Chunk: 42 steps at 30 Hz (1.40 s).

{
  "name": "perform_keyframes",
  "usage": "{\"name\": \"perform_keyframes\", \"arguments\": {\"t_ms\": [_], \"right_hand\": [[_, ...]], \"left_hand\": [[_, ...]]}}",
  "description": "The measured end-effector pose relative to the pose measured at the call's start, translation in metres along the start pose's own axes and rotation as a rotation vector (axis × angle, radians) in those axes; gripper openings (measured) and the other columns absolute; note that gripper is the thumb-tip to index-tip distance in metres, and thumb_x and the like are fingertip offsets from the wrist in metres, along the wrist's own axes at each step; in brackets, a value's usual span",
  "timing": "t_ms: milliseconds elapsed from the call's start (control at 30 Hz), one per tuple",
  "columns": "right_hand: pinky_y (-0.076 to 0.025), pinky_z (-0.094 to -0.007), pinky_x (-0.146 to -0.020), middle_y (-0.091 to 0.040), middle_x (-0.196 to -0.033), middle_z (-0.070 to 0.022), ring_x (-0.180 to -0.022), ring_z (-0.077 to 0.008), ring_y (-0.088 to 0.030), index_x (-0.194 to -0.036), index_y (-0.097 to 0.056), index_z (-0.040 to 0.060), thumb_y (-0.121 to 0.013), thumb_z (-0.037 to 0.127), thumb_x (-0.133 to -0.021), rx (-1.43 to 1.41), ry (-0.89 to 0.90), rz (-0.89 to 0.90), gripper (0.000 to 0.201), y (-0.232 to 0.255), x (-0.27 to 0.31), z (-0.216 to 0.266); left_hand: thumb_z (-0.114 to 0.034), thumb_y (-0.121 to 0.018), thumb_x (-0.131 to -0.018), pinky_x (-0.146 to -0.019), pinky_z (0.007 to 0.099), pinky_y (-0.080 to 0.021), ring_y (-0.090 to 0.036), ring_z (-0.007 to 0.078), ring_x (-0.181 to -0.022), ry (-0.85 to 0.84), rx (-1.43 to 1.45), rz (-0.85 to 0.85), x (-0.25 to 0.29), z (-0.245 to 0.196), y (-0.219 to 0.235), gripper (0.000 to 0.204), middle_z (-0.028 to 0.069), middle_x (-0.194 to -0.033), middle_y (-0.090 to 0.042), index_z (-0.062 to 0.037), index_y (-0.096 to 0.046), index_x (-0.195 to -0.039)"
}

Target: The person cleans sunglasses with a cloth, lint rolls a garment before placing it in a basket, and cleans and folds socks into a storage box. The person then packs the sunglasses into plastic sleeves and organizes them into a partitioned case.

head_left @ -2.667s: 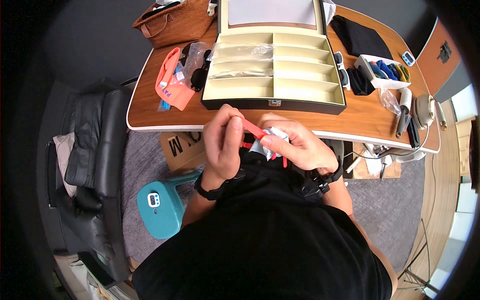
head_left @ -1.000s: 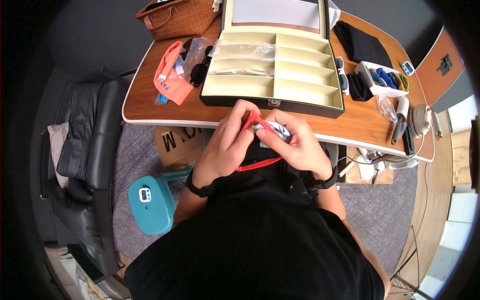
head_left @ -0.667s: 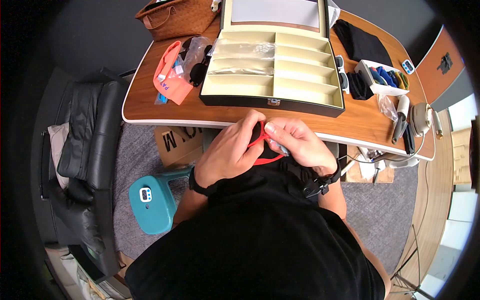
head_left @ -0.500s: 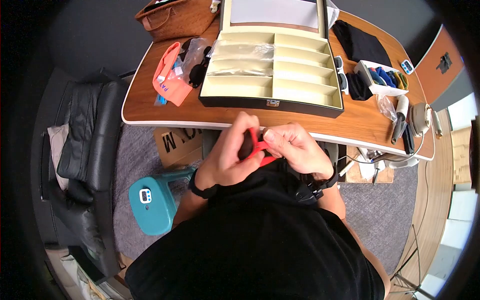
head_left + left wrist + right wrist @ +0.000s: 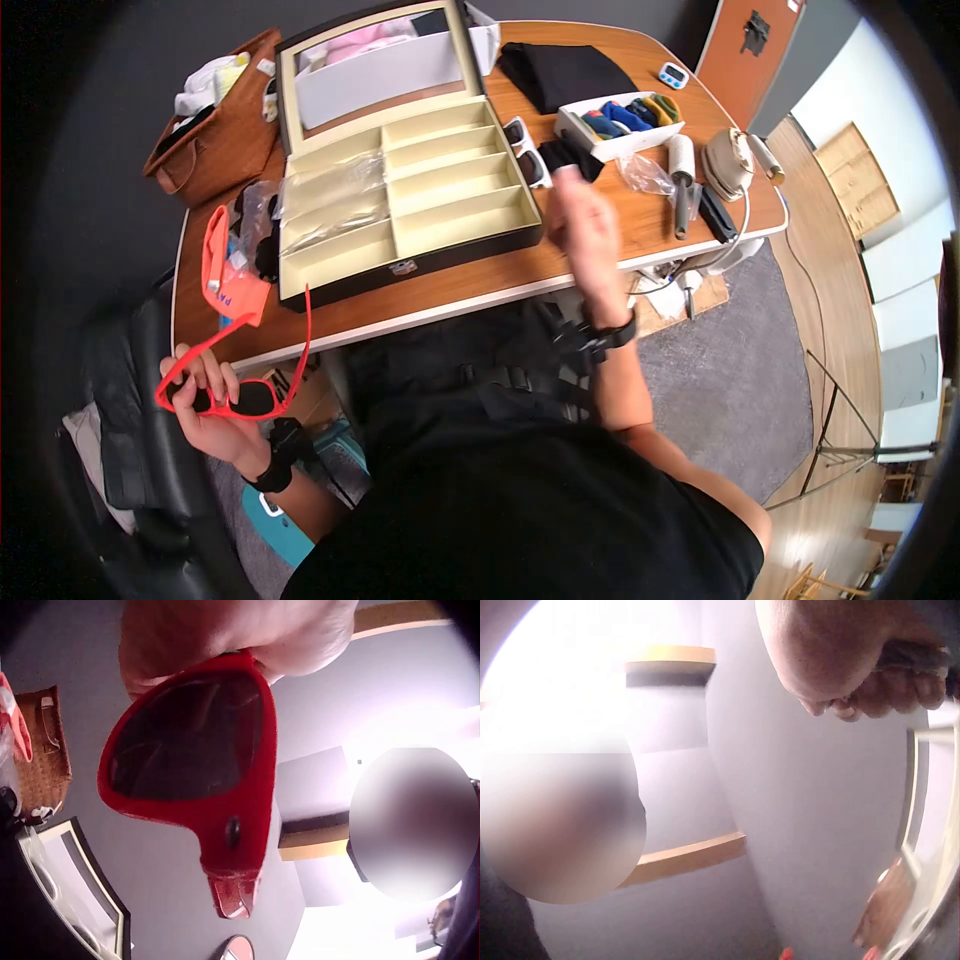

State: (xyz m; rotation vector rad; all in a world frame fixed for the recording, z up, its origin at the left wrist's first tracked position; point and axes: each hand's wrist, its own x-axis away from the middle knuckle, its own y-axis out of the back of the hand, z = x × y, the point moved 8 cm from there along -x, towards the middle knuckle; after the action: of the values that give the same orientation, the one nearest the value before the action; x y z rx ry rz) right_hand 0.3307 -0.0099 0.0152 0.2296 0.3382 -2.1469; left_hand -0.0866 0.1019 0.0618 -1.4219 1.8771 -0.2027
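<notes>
Red-framed sunglasses [image 5: 257, 399] with dark lenses are in my left hand [image 5: 222, 432], beyond the table's front left edge. Its fingers and thumb grip them at one lens, and both temples stick up unfolded. The left wrist view shows the other lens close up, with the frame [image 5: 259, 787] reaching out of the hand. My right hand [image 5: 590, 235] is raised over the table's front edge, blurred, right of the display case. In the right wrist view its fingers curl round a bunched grey cloth [image 5: 911, 656], mostly hidden in the palm.
An open display case [image 5: 440, 255] with cream compartments, some under clear plastic, stands on the wooden table [image 5: 480, 285]. Left are an orange pouch [image 5: 240, 293] and a woven basket [image 5: 225, 150]. Right are white sunglasses [image 5: 528, 155], a box of rolled cloths [image 5: 590, 140] and a lint roller [image 5: 682, 185].
My hands have parted. The left has carried the red sunglasses out to the left; the right has moved up and right. The head view has swung round, and the sunglasses show fully.
</notes>
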Motion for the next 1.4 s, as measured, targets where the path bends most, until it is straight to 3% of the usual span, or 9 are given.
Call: {"name": "perform_keyframes", "arguments": {"t_ms": [300,400,533,700,967,1000,1133,1233,1400], "right_hand": [[-0.044,-0.0402,-0.091,-0.066,-0.106,-0.0229,-0.104,-0.0281,-0.061,-0.109,-0.066,-0.0034,-0.064,0.033,-0.094,1.431,0.435,-0.471,0.039,0.081,-0.024,0.007],[-0.043,-0.0395,-0.094,-0.066,-0.104,-0.0156,-0.100,-0.0299,-0.059,-0.105,-0.067,-0.0003,-0.067,0.024,-0.092,1.052,0.514,-0.253,0.027,0.023,-0.014,0.030],[-0.049,-0.0252,-0.078,-0.066,-0.091,-0.0038,-0.083,-0.0096,-0.060,-0.110,-0.065,0.0027,-0.053,0.021,-0.101,0.094,0.026,0.345,0.023,-0.075,0.017,-0.002],[-0.049,-0.0246,-0.066,-0.064,-0.077,-0.0043,-0.069,-0.0089,-0.059,-0.113,-0.062,-0.0011,-0.050,0.016,-0.102,0.099,-0.073,0.501,0.024,-0.139,0.054,-0.014],[-0.044,-0.0257,-0.052,-0.063,-0.072,-0.0079,-0.054,-0.0088,-0.051,-0.124,-0.063,0.0012,-0.055,0.014,-0.099,0.286,0.123,0.636,0.029,-0.145,0.064,-0.011],[-0.045,-0.0261,-0.055,-0.066,-0.077,-0.0107,-0.057,-0.0106,-0.054,-0.121,-0.065,0.0020,-0.057,0.014,-0.098,0.293,-0.104,0.700,0.027,-0.147,0.070,-0.010],[-0.046,-0.0271,-0.057,-0.066,-0.076,-0.0110,-0.059,-0.0112,-0.054,-0.122,-0.065,0.0031,-0.058,0.016,-0.098,0.241,-0.006,0.747,0.028,-0.151,0.073,-0.005],[-0.044,-0.0282,-0.057,-0.063,-0.072,-0.0093,-0.059,-0.0099,-0.050,-0.107,-0.070,0.0002,-0.058,0.017,-0.098,0.177,0.002,0.764,0.022,-0.147,0.072,-0.011],[-0.051,-0.0278,-0.070,-0.059,-0.078,-0.0053,-0.073,-0.0112,-0.059,-0.085,-0.057,0.0010,-0.072,0.015,-0.085,0.032,0.057,0.573,0.020,-0.137,0.060,-0.003]], "left_hand": [[-0.024,-0.048,-0.090,-0.052,0.0292,-0.040,-0.045,0.0142,-0.065,0.142,0.203,-0.099,0.009,0.043,-0.009,0.018,0.0065,-0.087,-0.049,-0.0084,-0.048,-0.098],[-0.030,-0.042,-0.098,-0.061,0.0389,-0.049,-0.046,0.0162,-0.068,0.162,0.109,-0.086,0.013,0.061,-0.032,0.020,0.0092,-0.098,-0.052,-0.0108,-0.048,-0.100],[-0.039,-0.030,-0.106,-0.083,0.0512,-0.055,-0.049,0.0172,-0.073,0.140,0.129,-0.013,0.024,0.086,-0.058,0.031,0.0120,-0.105,-0.053,-0.0134,-0.047,-0.104],[-0.035,-0.028,-0.107,-0.094,0.0559,-0.050,-0.060,0.0238,-0.093,0.126,0.112,0.036,0.036,0.092,-0.079,0.034,0.0163,-0.119,-0.046,-0.0037,-0.038,-0.115],[-0.029,-0.064,-0.094,-0.117,0.0560,-0.017,-0.023,0.0417,-0.143,-0.376,-0.366,0.165,0.035,0.068,-0.077,0.043,0.0295,-0.150,-0.023,-0.0056,-0.035,-0.116],[-0.027,-0.071,-0.090,-0.114,0.0560,-0.025,-0.030,0.0453,-0.140,-0.393,-0.317,0.130,0.036,0.065,-0.076,0.050,0.0345,-0.150,-0.022,-0.0073,-0.033,-0.116],[-0.030,-0.057,-0.098,-0.098,0.0545,-0.047,-0.061,0.0397,-0.110,-0.245,-0.146,0.178,0.037,0.067,-0.087,0.045,0.0334,-0.138,-0.043,-0.0044,-0.030,-0.123],[-0.028,-0.052,-0.101,-0.086,0.0487,-0.055,-0.067,0.0338,-0.093,0.116,0.017,0.284,0.040,0.094,-0.079,0.032,0.0270,-0.109,-0.061,-0.0030,-0.037,-0.115],[-0.020,-0.049,-0.102,-0.078,0.0389,-0.057,-0.068,0.0251,-0.081,0.157,-0.027,0.120,0.039,0.095,-0.079,0.018,0.0159,-0.082,-0.065,-0.0020,-0.046,-0.098]]}}
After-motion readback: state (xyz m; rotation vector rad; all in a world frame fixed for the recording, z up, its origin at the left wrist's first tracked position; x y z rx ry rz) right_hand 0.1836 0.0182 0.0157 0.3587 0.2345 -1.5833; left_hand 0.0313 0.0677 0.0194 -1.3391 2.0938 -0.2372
